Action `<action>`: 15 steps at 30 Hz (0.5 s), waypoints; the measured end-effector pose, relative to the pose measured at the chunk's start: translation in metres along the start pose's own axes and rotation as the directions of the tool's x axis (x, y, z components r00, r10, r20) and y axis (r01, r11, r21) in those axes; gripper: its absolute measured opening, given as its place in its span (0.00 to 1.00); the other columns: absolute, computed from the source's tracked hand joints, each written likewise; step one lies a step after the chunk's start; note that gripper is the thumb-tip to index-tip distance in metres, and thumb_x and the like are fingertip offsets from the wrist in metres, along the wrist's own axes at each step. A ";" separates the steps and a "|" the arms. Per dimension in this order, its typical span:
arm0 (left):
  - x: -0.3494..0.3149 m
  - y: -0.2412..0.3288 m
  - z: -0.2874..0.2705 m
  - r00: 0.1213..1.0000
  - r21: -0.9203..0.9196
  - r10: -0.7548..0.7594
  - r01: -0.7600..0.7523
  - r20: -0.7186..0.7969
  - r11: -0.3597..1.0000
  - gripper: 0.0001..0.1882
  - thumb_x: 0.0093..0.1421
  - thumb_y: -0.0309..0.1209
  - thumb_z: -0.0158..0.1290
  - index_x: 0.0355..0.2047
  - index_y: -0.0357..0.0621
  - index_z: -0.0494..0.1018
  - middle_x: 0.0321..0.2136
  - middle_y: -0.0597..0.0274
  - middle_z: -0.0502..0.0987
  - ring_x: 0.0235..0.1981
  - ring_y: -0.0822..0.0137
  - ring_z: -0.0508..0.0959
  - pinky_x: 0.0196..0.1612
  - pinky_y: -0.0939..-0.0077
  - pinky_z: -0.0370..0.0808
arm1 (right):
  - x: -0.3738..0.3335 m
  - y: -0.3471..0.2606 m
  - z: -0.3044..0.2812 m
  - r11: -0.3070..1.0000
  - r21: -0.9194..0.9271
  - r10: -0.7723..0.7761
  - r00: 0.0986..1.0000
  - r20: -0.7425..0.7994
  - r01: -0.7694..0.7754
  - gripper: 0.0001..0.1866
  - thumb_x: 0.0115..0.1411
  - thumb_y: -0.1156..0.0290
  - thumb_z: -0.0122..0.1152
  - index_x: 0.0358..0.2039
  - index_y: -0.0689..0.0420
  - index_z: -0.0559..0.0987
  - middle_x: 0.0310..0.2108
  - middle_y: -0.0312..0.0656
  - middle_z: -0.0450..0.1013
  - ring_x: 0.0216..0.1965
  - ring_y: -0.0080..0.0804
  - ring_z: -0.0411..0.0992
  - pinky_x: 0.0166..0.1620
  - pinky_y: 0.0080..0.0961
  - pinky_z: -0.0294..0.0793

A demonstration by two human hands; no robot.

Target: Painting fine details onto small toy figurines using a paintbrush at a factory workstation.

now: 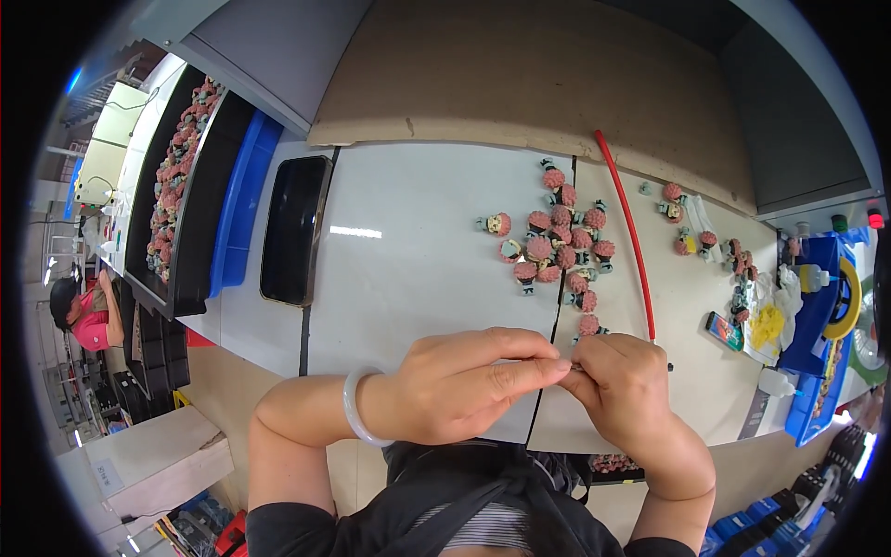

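My left hand (473,382), with a pale bangle (353,407) on its wrist, reaches across to my right hand (622,379) over the near edge of the table. Its thumb and fingers are pressed together, their tips meeting the curled fingers of my right hand. Whatever is pinched there is too small and covered to make out. Just beyond the hands lies a loose cluster of small figurines (538,248) with bumpy pink hair and grey-green bodies. The closest single figurine (588,325) lies right behind my right hand.
A red rod (631,232) lies right of the cluster. More figurines (673,192), a small colourful-screened device (724,331) and a blue rack with yellow tape (843,306) are farther right. Leftward are a black phone (295,230), blue tray (243,209), figurine-filled black tray (197,232) and another person (91,311).
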State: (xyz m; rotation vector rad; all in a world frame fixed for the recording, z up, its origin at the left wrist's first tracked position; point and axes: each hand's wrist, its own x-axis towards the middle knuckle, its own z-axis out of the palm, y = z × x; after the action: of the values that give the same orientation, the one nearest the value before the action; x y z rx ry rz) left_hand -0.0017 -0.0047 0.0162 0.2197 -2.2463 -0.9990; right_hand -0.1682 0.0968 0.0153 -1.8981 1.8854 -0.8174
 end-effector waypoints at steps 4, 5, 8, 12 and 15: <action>0.000 0.001 0.003 0.998 -0.020 -0.044 0.043 -0.042 0.999 0.16 0.43 0.16 0.59 0.35 0.39 0.74 0.31 0.57 0.76 0.24 0.66 0.77 0.24 0.82 0.75 | 0.003 -0.003 -0.005 0.996 -0.049 -0.075 0.997 -0.015 0.075 0.16 0.39 0.68 0.67 0.14 0.57 0.66 0.11 0.39 0.61 0.14 0.38 0.62 0.17 0.30 0.59; 0.000 0.001 0.003 0.998 -0.028 -0.046 0.045 -0.036 0.999 0.17 0.43 0.16 0.59 0.35 0.39 0.74 0.31 0.57 0.76 0.24 0.66 0.77 0.24 0.82 0.75 | 0.003 -0.003 -0.004 0.996 -0.049 -0.075 0.997 -0.015 0.075 0.16 0.39 0.68 0.67 0.14 0.57 0.66 0.11 0.39 0.61 0.14 0.38 0.62 0.17 0.30 0.59; 0.000 -0.002 0.003 0.999 -0.043 -0.037 0.036 -0.019 0.998 0.17 0.43 0.16 0.59 0.36 0.39 0.74 0.31 0.57 0.76 0.24 0.66 0.77 0.24 0.82 0.75 | 0.001 -0.001 -0.001 0.998 -0.035 -0.047 0.998 -0.031 0.046 0.16 0.40 0.67 0.67 0.14 0.57 0.66 0.11 0.39 0.60 0.14 0.37 0.61 0.17 0.30 0.58; 0.001 0.001 0.001 0.998 -0.050 -0.056 0.055 -0.014 0.997 0.18 0.43 0.15 0.59 0.36 0.39 0.74 0.32 0.57 0.76 0.25 0.66 0.77 0.24 0.82 0.75 | 0.002 -0.002 -0.002 0.998 -0.024 -0.060 0.998 -0.029 0.060 0.16 0.40 0.67 0.66 0.14 0.57 0.66 0.11 0.39 0.60 0.14 0.37 0.61 0.17 0.30 0.58; 0.000 0.000 0.002 0.998 -0.073 -0.063 0.061 -0.018 0.995 0.17 0.43 0.15 0.58 0.36 0.39 0.74 0.32 0.57 0.76 0.25 0.66 0.77 0.24 0.82 0.75 | 0.002 -0.003 -0.003 0.995 -0.041 -0.087 0.996 -0.021 0.086 0.16 0.40 0.66 0.66 0.14 0.57 0.66 0.11 0.39 0.60 0.14 0.37 0.61 0.17 0.30 0.58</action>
State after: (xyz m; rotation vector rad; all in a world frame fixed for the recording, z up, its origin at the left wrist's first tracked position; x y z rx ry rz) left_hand -0.0030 -0.0034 0.0153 0.2677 -2.1921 -1.1046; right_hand -0.1678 0.0953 0.0195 -2.0151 1.8575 -0.8373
